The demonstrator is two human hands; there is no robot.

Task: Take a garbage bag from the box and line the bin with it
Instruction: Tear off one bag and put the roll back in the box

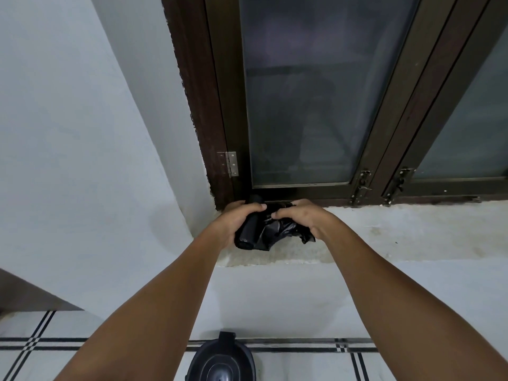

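Note:
A black roll of garbage bags (248, 229) is held above the window sill (398, 232). My left hand (236, 218) grips the roll, fingers curled over its top. Beside it my right hand (299, 215) clutches a loose, crumpled black bag (277, 229) that hangs from the roll. Down on the floor between my forearms stands a dark bin (220, 361), seen from above with its lid on. No box is in view.
A dark brown window frame (220, 105) with frosted glass rises right behind my hands. A white wall corner lies to the left. White floor tiles with black lines (330, 349) run along the bottom.

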